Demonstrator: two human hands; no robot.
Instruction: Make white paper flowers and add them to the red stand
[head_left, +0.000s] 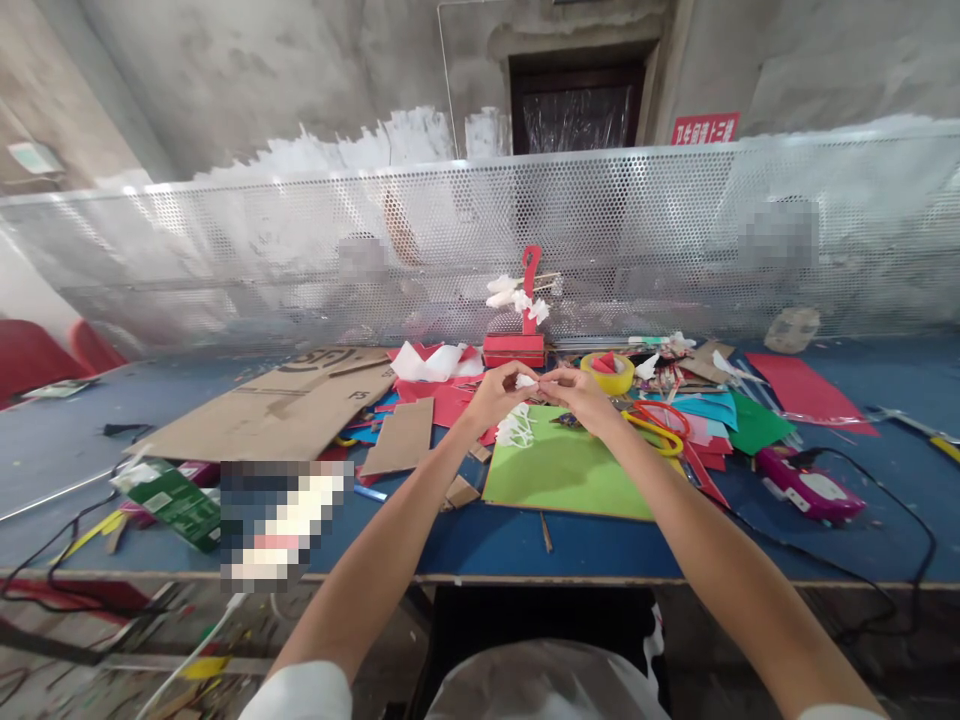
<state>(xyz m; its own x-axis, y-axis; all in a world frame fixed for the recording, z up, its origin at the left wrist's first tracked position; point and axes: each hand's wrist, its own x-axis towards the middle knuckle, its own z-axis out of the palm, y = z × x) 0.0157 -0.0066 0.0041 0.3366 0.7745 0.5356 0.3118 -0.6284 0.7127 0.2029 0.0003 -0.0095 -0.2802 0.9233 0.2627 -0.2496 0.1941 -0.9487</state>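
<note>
My left hand (496, 392) pinches a small white piece (526, 381), which looks like crumpled paper or tissue. Its fingertips meet those of my right hand (576, 392), also closed around the far side of this piece. Both hands hover over the back of a green sheet (570, 470). Just below my left hand, a cluster of white strips or stems (515, 428) lies on the sheet's left corner. Beyond my hands stands a red upright (531, 270) with a hooked top, on a red box base (514, 350); white tufts (519, 298) on sticks are fixed to it.
Cardboard (262, 405) covers the left of the blue table (465, 540). Right of the green sheet lie yellow-handled scissors (656, 437), a yellow tape roll (609, 372) and coloured paper. A purple device (810, 487) with a cable is farther right. A perforated metal screen (450, 250) borders the back.
</note>
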